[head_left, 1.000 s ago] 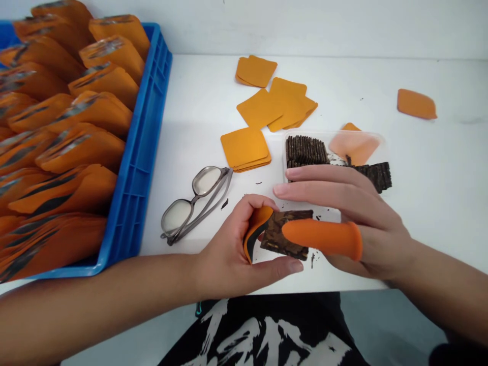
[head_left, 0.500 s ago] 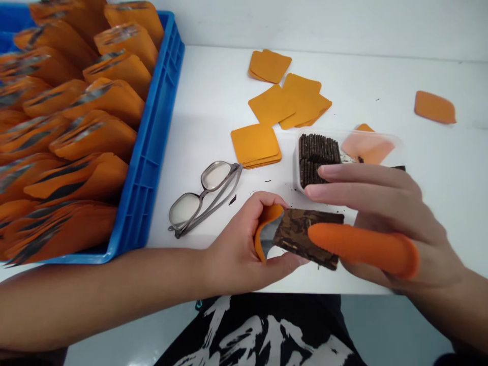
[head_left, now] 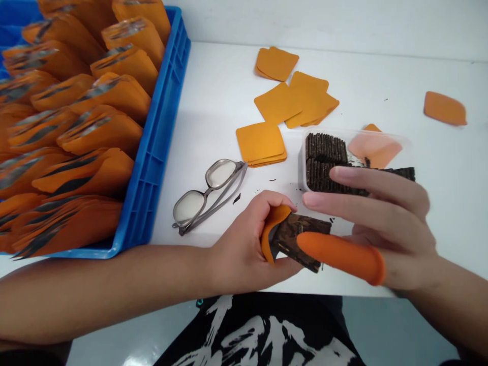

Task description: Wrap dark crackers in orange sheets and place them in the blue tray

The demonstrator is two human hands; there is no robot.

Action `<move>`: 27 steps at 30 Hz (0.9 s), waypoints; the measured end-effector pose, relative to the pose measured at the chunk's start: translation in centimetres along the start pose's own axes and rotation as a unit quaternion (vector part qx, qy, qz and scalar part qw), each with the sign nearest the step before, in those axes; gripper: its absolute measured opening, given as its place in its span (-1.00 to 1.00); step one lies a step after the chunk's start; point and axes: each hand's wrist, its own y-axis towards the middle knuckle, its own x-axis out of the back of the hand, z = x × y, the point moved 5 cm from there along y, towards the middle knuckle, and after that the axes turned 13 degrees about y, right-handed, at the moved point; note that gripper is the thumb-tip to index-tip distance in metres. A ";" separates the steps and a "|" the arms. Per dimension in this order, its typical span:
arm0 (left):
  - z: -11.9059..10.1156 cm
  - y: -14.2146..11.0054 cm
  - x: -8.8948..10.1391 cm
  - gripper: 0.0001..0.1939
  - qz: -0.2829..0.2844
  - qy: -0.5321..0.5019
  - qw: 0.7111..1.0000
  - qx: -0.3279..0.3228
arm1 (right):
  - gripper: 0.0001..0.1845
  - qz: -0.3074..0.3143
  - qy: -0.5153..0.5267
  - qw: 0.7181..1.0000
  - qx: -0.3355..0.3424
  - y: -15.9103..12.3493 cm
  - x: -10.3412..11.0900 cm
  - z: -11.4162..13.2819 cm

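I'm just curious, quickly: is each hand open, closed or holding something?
Left hand: closed around an orange pouch, its mouth gaping.
Right hand: holding a dark brown slab at that mouth.

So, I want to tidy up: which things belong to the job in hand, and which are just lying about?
Belonging, it seems:
dark slab in the right hand
orange pouch in the left hand
clear tub of dark pieces
flat orange pouches
blue crate of upright pouches
orange finger cover

Probably just lying about:
glasses
dark crumbs
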 end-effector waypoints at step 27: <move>-0.7 0.8 0.5 -0.57 0.008 0.150 0.988 -0.023 | -0.65 0.219 0.034 0.975 -0.005 -0.2 -0.4 0.3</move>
